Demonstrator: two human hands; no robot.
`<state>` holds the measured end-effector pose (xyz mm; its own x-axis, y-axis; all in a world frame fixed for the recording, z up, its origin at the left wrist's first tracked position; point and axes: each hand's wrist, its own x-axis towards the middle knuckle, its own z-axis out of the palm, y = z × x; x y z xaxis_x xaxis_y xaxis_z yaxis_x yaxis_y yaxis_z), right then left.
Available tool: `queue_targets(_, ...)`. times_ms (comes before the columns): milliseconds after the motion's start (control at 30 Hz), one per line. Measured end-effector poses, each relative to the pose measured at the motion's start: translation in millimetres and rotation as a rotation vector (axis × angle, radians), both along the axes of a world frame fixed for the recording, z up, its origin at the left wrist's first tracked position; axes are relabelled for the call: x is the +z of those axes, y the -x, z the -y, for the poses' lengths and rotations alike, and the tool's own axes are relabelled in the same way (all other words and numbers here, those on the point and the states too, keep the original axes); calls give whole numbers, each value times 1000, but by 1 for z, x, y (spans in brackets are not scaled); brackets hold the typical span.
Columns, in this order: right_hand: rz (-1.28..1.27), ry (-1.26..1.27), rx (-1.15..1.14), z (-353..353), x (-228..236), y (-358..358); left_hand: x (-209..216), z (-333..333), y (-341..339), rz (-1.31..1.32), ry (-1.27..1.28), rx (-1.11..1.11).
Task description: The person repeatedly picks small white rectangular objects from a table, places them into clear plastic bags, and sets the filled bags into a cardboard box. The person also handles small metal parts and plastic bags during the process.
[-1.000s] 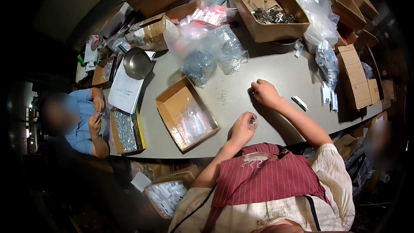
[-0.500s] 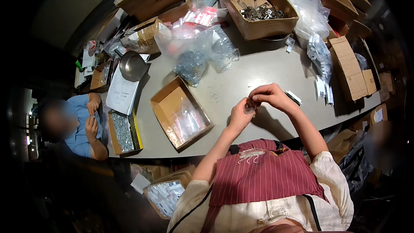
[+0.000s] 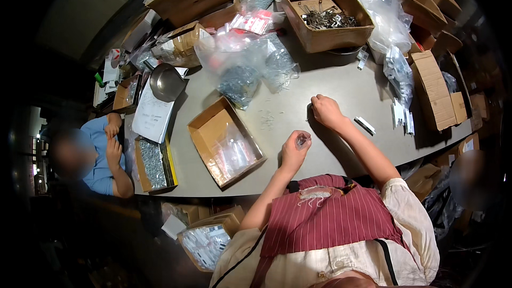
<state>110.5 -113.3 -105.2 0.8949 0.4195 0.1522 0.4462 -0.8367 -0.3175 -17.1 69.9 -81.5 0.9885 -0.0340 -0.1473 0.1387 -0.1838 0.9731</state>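
Observation:
My left hand (image 3: 293, 152) is closed around a small clear plastic bag (image 3: 303, 141), held above the table in front of my apron. What the bag contains is too small to make out. Farther forward, my right hand (image 3: 326, 111) is apart from the left, low over the table, with its fingers curled together. Anything between those fingertips is hidden. Left of my hands, several tiny pale pieces (image 3: 268, 119) lie scattered on the grey table (image 3: 330, 77). An open cardboard box (image 3: 206, 130) with clear plastic bags (image 3: 233, 148) sits beyond them.
A large box of metal parts (image 3: 326, 39) stands at the back beside bulky plastic bags (image 3: 238, 82). Bundled white strips (image 3: 402, 117) lie at the right. On the left, a co-worker in a blue shirt (image 3: 98, 160) sits by a metal scoop (image 3: 166, 83) on papers.
My right hand has left the bag and moved forward over the table. My left hand, still holding the bag, has drawn slightly back toward me. More tiny pieces show on the table.

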Motion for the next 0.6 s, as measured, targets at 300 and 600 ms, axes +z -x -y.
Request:
queue_targets(300, 97, 18, 276, -12, 4, 23, -9, -5, -3, -7, 64, 73)
queue_targets(600, -56, -479, 430, -2, 94, 69, -2, -1, -15, 52, -161, -74)
